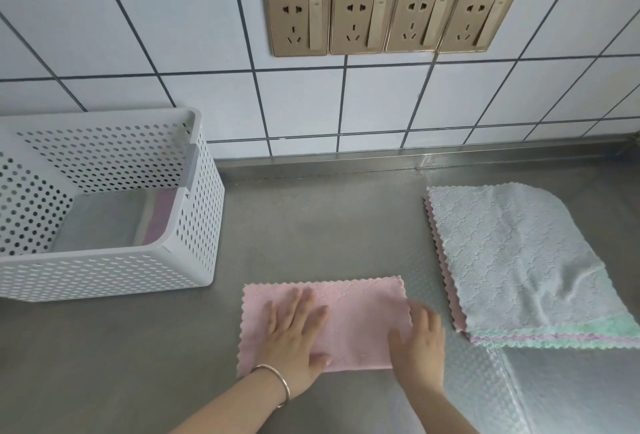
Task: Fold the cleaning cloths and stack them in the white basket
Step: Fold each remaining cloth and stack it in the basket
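I see one pink cloth folded into a rectangle on the steel counter. My left hand lies flat and open on its left half, fingers spread; one bangle circles that wrist. My right hand lies open at the cloth's right edge, gripping nothing. To the right sits one pile of unfolded cloths, white on top, with green and pink edges showing beneath; I cannot count them exactly. One white basket stands at left, folded cloths inside, number unclear. Four sockets line the tiled wall.
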Tool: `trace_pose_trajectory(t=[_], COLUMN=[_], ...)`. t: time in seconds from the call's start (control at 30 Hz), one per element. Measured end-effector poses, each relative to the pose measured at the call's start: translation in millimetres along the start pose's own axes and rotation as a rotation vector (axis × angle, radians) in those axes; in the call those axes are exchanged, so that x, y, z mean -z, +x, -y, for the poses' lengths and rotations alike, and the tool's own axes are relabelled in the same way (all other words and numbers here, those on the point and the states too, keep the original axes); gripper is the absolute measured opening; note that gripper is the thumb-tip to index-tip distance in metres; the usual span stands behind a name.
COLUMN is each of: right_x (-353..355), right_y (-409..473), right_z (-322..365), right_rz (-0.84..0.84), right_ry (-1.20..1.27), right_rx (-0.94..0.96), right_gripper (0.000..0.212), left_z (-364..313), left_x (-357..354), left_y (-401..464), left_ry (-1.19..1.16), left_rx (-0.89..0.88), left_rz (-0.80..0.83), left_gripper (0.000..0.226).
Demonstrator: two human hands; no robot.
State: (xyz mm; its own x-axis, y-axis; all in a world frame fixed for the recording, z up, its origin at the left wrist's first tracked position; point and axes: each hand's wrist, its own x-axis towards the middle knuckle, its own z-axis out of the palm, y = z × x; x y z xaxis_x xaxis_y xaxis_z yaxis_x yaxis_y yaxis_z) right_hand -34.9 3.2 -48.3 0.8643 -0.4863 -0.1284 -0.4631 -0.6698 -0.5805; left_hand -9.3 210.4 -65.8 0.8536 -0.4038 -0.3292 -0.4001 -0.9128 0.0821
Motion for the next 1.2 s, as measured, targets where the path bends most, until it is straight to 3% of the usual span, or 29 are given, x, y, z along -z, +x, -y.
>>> trace_pose_trajectory(t=[0.13, 0.23, 0.3, 0.43, 0.53, 0.63, 0.73, 0.8, 0.87, 0.97, 1.07, 1.1, 1.2], right_x=[16.3, 30.5, 33.5, 38.5, 38.2, 27.5, 12.8, 1.5, -9.9, -22.9, -36.7, -41.6, -53.6], right_y=[15.2, 18.4, 17.4, 5.8, -11.1, -26.8, -36.1, -43.5, -49.3, -52.8, -50.9, -50.0, -49.8], right_z=[2.6, 12.2, 14.2, 25.3, 44.8, 61.5, 71.8, 76.7, 76.6, 70.5, 58.0, 53.8, 47.0], right_rz=[0.178, 0.405, 0.492, 0.340, 0.037, -0.137, -0.202, -0.192, -0.135, 0.006, 0.182, 0.221, 0.251], right_ry=[0.096, 0.055, 0.012, -0.059, -0.335, -0.315, -0.261, -0.213, -0.153, -0.195, -0.303, -0.339, -0.380], right_rx=[-0.308, -0.375, -0.365, -0.223, 0.097, 0.385, 0.656, 0.806, 0.877, 0.805, 0.787, 0.792, 0.787], right_gripper=[0.051, 0.010, 0.018, 0.010, 0.011, 0.011, 0.010, 0.010, 0.026, 0.062, 0.085, 0.086, 0.075], left_z=[-10.9, -12.6, -13.0, -19.5, -31.3, -38.5, -29.5, -18.1, -6.1, 14.9, 35.9, 41.1, 49.3], left_x=[4.2, 14.5, 20.4, 45.0, 66.5, 90.0, 100.2, 98.9, 94.5, 82.2, 66.3, 62.8, 55.3], left_y=[8.2, 10.7, 10.9, 13.1, 13.3, 12.2, 9.2, 7.8, 4.7, -2.8, -12.5, -15.9, -19.3], left_ry=[-0.026, -0.024, -0.057, -0.163, -0.502, -0.960, -1.018, -0.891, -0.820, -0.856, -0.840, -0.846, -0.917], left_rx=[-0.123, -0.131, -0.120, -0.063, 0.073, 0.244, 0.296, 0.349, 0.435, 0.472, 0.535, 0.561, 0.583], left_rz=[0.027, 0.120, 0.147, 0.108, -0.032, 0.012, -0.032, -0.075, -0.142, -0.197, -0.134, -0.124, -0.098], left_gripper=[0.082, 0.078, 0.075, 0.061, 0.041, 0.032, 0.034, 0.036, 0.039, 0.033, 0.010, 0.008, 0.037])
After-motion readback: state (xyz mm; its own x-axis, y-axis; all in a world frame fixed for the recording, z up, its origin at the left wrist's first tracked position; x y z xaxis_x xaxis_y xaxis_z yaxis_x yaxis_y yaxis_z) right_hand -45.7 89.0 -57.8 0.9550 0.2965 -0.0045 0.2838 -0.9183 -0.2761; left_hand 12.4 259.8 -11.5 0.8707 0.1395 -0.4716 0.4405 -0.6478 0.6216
